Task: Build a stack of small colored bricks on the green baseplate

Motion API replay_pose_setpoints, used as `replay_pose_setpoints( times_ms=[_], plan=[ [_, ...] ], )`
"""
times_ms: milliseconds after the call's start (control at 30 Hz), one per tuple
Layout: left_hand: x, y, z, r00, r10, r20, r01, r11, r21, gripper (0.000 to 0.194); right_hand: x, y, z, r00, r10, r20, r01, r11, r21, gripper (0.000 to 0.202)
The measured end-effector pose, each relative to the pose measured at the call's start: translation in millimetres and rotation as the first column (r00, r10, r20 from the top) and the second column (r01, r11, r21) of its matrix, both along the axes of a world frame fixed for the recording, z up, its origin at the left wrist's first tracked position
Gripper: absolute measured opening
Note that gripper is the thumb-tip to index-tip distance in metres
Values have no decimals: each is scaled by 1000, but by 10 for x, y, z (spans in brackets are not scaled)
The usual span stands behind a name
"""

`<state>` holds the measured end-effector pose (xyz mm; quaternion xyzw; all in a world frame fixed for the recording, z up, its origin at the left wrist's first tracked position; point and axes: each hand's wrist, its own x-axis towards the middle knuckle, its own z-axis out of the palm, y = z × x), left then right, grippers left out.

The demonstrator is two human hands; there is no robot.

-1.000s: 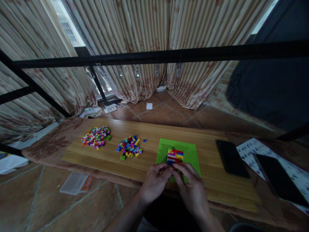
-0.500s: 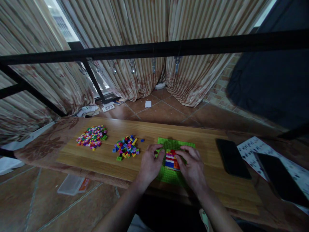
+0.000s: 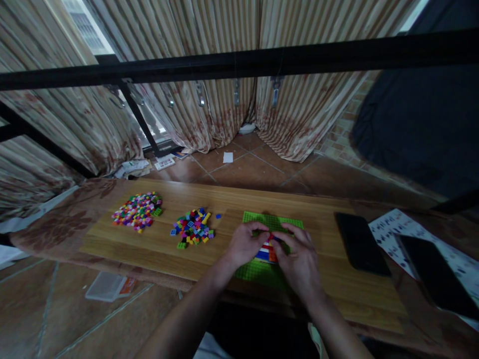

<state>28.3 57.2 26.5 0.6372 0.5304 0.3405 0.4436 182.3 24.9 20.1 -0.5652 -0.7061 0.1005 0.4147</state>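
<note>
A green studded baseplate (image 3: pixel 258 273) lies on the wooden board, with a build of toy bricks (image 3: pixel 266 255) in blue, white, red and orange on it. From the left, my left hand (image 3: pixel 247 244) reaches over the build, thumb and forefinger bent together at its upper part. My right hand (image 3: pixel 300 252) is curled at the build's right side, its fingertips meeting those of the left around a small red toy brick (image 3: pixel 271 236). The fingers hide most of that brick and the build's upper rows.
Left of the baseplate are a mixed brick pile (image 3: pixel 193 227), a loose blue brick (image 3: pixel 218 216) and a larger pile (image 3: pixel 137 212). A black phone (image 3: pixel 361 244), a printed sheet (image 3: pixel 392 225) and another dark device (image 3: pixel 436 269) lie right. A black rail (image 3: pixel 239 65) crosses beyond the board.
My left hand has moved right, bringing its thumb and forefinger over the build and against the right fingertips. The view has tilted slightly downward.
</note>
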Motion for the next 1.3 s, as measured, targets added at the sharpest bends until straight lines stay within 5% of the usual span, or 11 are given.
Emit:
replay_pose_setpoints(
  times_ms=[233,967,1167,1300],
  plan=[
    [-15,22,-49,999,-9,35,9,1000,13,20,7,99,-95,951,-55,-306,1,985,-175,25],
    [18,-33,-63,980,98,176,-106,993,41,19,-50,77,-53,908,-52,-415,-81,952,-297,32],
    [-435,-220,139,882,333,333,-386,917,104,27,222,-147,104,834,-261,-487,167,959,-227,38],
    [-985,-533,84,834,478,277,-508,860,45,32,426,-463,51,862,-337,-378,217,920,-326,40]
  ],
)
